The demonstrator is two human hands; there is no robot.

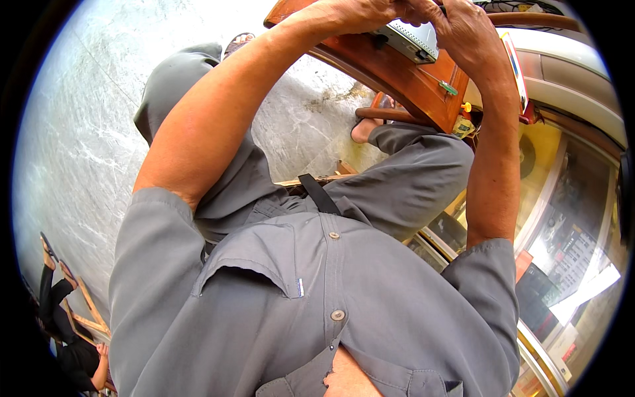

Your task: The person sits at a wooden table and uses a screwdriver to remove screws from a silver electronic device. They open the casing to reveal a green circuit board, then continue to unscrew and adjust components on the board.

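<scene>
At the top edge, my left hand (390,14) and my right hand (456,30) meet with bent fingers, closed around something small and dark that I cannot make out. Just beneath them a silver metal boxy device (410,41) rests on a reddish-brown wooden table (354,63). A screwdriver with a green handle (446,87) lies beside the device on the wood, below my right hand. My forearms rise on either side of the picture, and the fingertips are partly hidden at the rim.
My sandaled foot (364,129) is under the table. Dark cables (529,8) sit at the top right, above a curved pale panel (562,66). A glass cabinet (562,225) runs down the right. Another person (69,347) sits at lower left on the pale floor (86,145).
</scene>
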